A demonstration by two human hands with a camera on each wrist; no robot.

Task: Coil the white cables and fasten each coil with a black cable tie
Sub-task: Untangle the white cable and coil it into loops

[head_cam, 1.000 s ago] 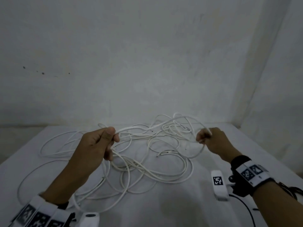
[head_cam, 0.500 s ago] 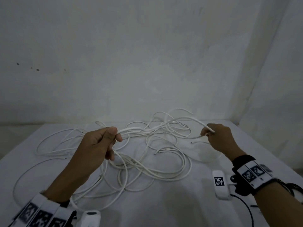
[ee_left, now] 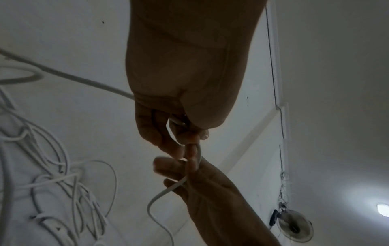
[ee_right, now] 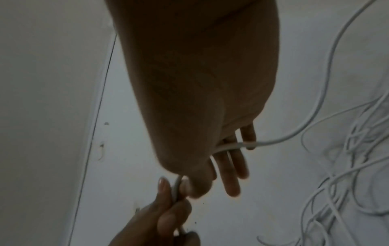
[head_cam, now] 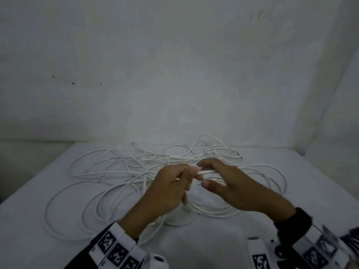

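Both hands meet above the tangle. L hand (head_cam: 171, 188) is closed on a white cable (head_cam: 206, 172), pinched betw. thumb and curled fingers. R hand (head_cam: 229, 183) pinches the same strand just beside the L grip; thumb and forefinger are on it, other fingers (ee_right: 238, 164) are loosely extended, strand passing across them.

Short span of cable is seen betw. the two grips. From the R grip the strand runs out and down toward the pile of white cables (head_cam: 120, 171), spread on the white table (head_cam: 29, 220) below and beyond both grips. No finished coil seen; no black tie seen in any view.

Judged: first loop being formed, task early.

To be done well:
- L pinch to be kept as anchor; each new loop laid into it, same size.
- Strand to be fed through R fingers w/ slight twist so loops lie flat.
- Pull to be kept gentle: held strand crosses others, a snag would drag the whole pile.
- Free end to be kept short past the L grip.
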